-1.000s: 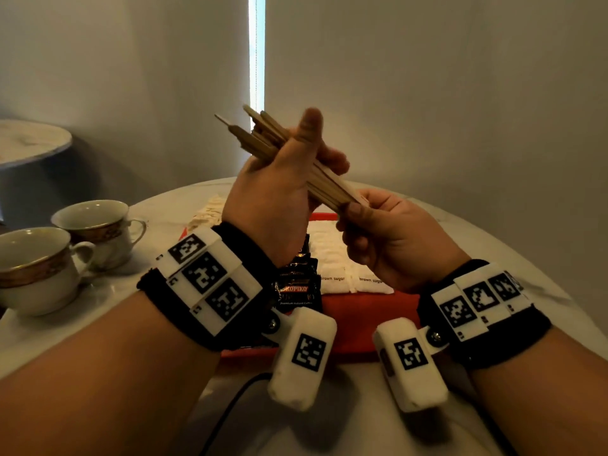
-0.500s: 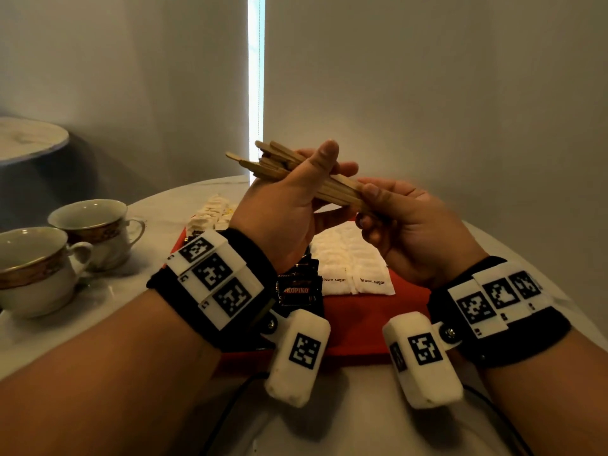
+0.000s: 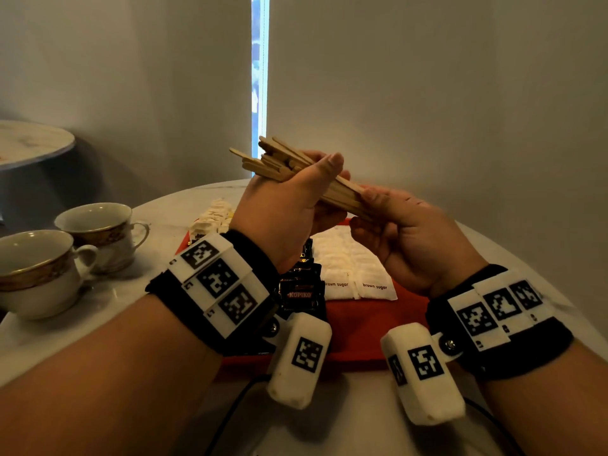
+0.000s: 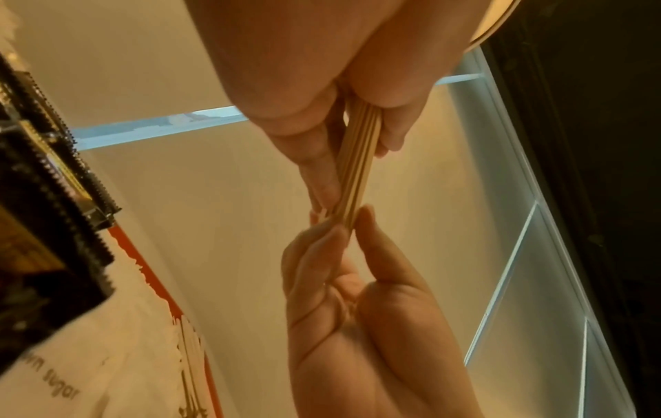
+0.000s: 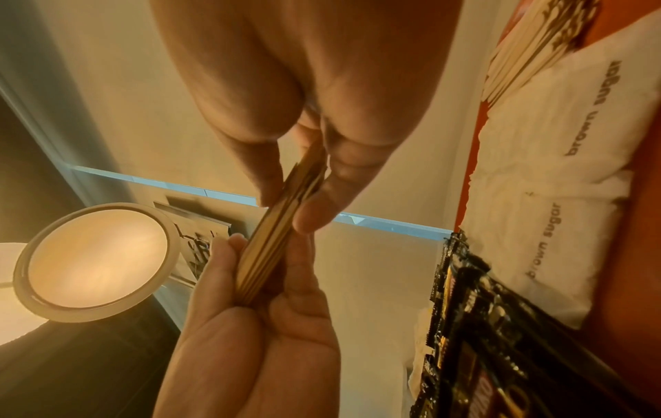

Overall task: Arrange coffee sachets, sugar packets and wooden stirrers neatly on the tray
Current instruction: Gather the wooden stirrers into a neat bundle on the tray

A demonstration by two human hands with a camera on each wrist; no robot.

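Step in hand: squaring the bundle of wooden stirrers [image 3: 296, 179] before it goes down; judged best done by tapping the uneven far ends level while both grips stay light.
Left hand [image 3: 283, 212]: wrapped around the bundle's middle, thumb over the top.
Right hand [image 3: 404, 238]: pinching the near ends between thumb and fingertips.
Stirrers' look: flat pale wood strips, stacked face to face, far tips fanned and staggered.
Stirrers' place: in the air between both hands, above the red tray [image 3: 368, 327] with its brown sugar packets [image 3: 358, 274] and Kopiko sachets [image 3: 301, 291] below the wrists.

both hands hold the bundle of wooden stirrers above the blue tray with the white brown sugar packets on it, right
Not quite: the tray is red, as the head view shows. The rest holds: left hand and right hand grip the bundle of wooden stirrers above it, white brown sugar packets on it.
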